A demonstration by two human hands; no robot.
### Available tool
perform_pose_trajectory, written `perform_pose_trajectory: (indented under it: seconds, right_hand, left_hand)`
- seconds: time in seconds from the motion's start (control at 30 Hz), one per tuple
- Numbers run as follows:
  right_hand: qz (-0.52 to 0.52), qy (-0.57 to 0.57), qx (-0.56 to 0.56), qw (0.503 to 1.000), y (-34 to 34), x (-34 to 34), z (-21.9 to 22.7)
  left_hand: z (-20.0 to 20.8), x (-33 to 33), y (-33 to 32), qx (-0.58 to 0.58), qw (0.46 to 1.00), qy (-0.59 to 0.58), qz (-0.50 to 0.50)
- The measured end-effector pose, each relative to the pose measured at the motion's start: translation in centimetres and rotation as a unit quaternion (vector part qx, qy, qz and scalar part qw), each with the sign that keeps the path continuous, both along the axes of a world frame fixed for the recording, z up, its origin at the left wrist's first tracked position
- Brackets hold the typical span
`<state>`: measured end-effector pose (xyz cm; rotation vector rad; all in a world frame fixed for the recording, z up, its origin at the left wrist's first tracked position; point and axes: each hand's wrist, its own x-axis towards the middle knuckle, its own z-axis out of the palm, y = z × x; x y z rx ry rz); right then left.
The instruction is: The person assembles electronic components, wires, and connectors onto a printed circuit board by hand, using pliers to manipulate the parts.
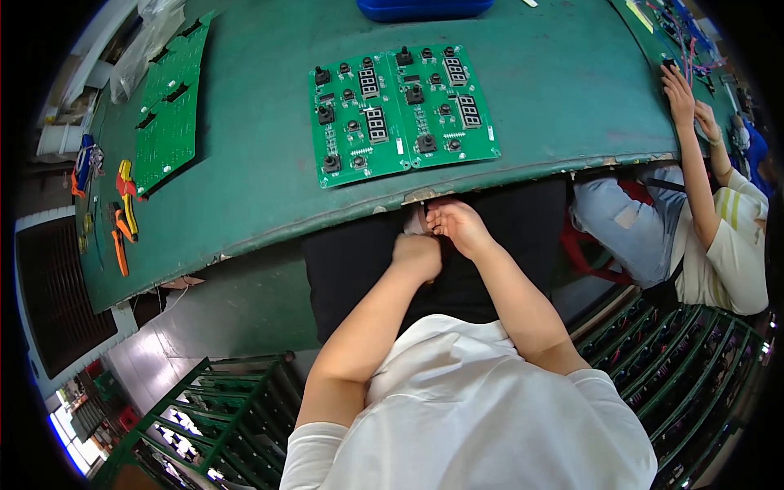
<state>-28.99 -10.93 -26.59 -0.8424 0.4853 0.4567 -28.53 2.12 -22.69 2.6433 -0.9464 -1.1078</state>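
Both of my hands are over my lap, just below the table's front edge. My left hand point(418, 255) is closed, its fingertips turned away from view. Right beside it, my right hand point(459, 227) has its fingers curled in. A small pale thing point(416, 220) shows between the hands and the table edge; its kind is unclear. What lies inside the fingers is hidden. On the table above my hands sits a green circuit board panel point(404, 114) with black buttons, knobs and several digit displays.
More green circuit boards point(173, 106) lie at the left, with pliers point(125, 192) and cutters point(121, 237) nearby. A blue container point(425, 8) stands at the far edge. To the right, a co-worker's hands point(682, 98) handle wires. Green racks point(212, 416) stand behind me.
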Motion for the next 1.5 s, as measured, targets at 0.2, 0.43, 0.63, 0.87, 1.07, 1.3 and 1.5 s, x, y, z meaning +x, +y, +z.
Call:
perform_pose_trajectory:
  seconds: [0.2, 0.43, 0.63, 0.87, 1.07, 1.3, 1.5]
  right_hand:
    - [0.092, -0.092, -0.401, 0.907, 3.1, 1.1, -0.7]
    - [0.292, -0.071, -0.54, 0.786, 5.1, 3.8, 2.2]
    - [0.319, -0.09, -0.52, 0.787, 6.4, 5.4, 3.0]
    - [0.337, -0.115, -0.503, 0.787, 7.1, 5.9, 3.3]
    - [0.341, -0.147, -0.502, 0.781, 6.9, 5.6, 3.7]
    - [0.344, -0.19, -0.505, 0.768, 6.2, 5.2, 5.0]
    - [0.329, -0.223, -0.521, 0.756, 5.0, 5.1, 6.9]
  left_hand:
    - [-3.5, 0.4, -1.8, 0.008, 0.993, 0.12, 0.0]
    - [-6.8, 0.2, -0.2, -0.054, 0.985, 0.143, 0.084]
    - [-7.1, 0.6, 1.4, -0.068, 0.973, 0.188, 0.117]
    - [-6.4, 0.4, 2.7, -0.09, 0.958, 0.228, 0.149]
    - [-5.0, 0.5, 3.0, -0.122, 0.947, 0.244, 0.17]
    - [-2.5, 0.9, 2.7, -0.164, 0.933, 0.254, 0.195]
    - [0.2, 1.9, 2.3, -0.206, 0.924, 0.256, 0.195]
